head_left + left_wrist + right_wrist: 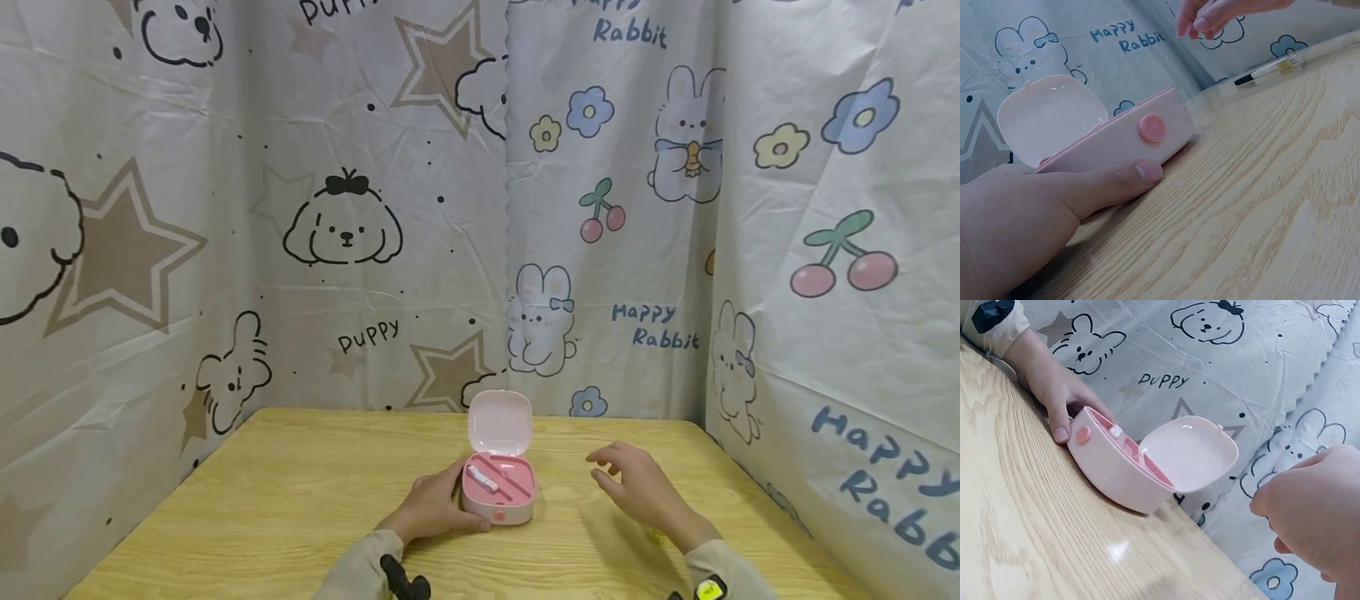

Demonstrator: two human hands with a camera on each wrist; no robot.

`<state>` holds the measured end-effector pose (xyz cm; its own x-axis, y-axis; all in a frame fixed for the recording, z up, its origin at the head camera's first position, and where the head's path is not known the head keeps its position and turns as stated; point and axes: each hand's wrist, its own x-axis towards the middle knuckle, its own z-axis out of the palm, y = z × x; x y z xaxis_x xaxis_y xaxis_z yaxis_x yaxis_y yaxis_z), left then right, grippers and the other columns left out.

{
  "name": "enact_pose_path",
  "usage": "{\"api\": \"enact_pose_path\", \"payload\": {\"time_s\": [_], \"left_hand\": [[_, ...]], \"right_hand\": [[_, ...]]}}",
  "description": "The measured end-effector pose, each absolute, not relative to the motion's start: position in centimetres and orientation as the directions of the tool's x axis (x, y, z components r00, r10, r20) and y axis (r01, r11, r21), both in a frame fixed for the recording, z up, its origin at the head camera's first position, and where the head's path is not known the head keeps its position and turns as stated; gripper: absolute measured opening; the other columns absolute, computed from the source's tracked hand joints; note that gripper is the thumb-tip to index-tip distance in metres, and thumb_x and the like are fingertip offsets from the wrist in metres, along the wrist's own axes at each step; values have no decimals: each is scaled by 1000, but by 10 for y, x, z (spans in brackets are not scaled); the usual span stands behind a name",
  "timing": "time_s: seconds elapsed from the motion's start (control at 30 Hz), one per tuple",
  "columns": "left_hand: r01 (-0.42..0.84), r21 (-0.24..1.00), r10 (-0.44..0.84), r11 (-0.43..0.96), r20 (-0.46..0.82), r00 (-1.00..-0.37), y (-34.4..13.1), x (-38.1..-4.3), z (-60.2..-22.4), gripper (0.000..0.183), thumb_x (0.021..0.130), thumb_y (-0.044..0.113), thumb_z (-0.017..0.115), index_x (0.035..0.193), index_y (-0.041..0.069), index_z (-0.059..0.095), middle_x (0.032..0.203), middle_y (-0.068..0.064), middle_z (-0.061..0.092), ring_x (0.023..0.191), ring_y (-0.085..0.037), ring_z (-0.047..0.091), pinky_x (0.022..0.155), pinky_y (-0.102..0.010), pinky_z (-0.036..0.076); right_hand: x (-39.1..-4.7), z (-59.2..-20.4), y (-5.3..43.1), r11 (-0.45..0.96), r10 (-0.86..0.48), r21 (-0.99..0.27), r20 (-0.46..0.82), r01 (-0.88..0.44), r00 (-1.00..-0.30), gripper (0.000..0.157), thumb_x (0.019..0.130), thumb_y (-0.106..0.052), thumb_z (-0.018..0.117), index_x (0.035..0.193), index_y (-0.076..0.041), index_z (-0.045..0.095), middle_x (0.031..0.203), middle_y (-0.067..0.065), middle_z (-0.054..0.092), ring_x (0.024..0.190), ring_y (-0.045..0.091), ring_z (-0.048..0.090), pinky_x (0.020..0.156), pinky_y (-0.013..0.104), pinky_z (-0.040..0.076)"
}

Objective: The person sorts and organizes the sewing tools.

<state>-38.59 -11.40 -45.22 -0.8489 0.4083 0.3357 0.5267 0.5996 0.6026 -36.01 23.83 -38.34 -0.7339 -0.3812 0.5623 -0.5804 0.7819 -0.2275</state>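
Observation:
A small pink box (pixel 517 514) stands on the table with its pale lid (pixel 500 423) raised at the back. Its deeper pink inside has a slanted divider, and a small white item (pixel 482 477) of unclear kind lies to the left of it. My left hand (pixel 431 504) grips the box's left side, the thumb (pixel 1141 172) along the front below a round pink button (pixel 1152 128); the other fingers are hidden behind it. To the right, my right hand (pixel 637 483) hovers above the table, apart from the box, fingers loosely bent around nothing.
A pen (pixel 1272 70) with a black end lies on the wooden table (pixel 300 500), right of the box in the left wrist view; in the head view the right wrist mostly covers that spot. Printed curtains (pixel 345 292) hang along the back and both sides.

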Motion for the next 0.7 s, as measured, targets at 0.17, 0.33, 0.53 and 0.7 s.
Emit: {"api": "enact_pose_path", "payload": {"time_s": [0.17,0.33,0.53,0.7], "left_hand": [[521,591,401,616,334,-853,-115,-387,-454,114,72,63,87,162,16,36,155,-7,50,139,-33,47,109,-69,29],[531,592,406,607,343,-847,-115,-390,-454,116,71,66,87,162,17,35,155,-4,50,139,-31,47,110,-67,28],[523,596,405,609,333,-851,-116,-390,-453,116,71,66,86,162,16,35,155,-4,50,140,-30,47,111,-66,28],[523,600,406,605,332,-851,-116,-389,-453,114,72,64,87,161,15,37,154,-7,51,140,-30,47,110,-66,28]], "right_hand": [[-355,-390,261,785,-385,-240,533,-571,-753,16,93,-7,75,109,-11,77,103,-1,72,82,12,64,72,34,55],[-352,-399,288,769,-419,-275,464,-577,-781,16,94,-7,74,111,-7,77,104,2,72,79,6,61,70,34,56],[-345,-412,313,751,-479,-285,384,-595,-789,19,91,-8,78,110,-6,76,105,2,72,81,8,63,72,34,56],[-341,-420,323,737,-505,-284,371,-613,-779,20,89,-8,79,109,-9,77,105,-1,72,83,11,65,72,35,57]]}}
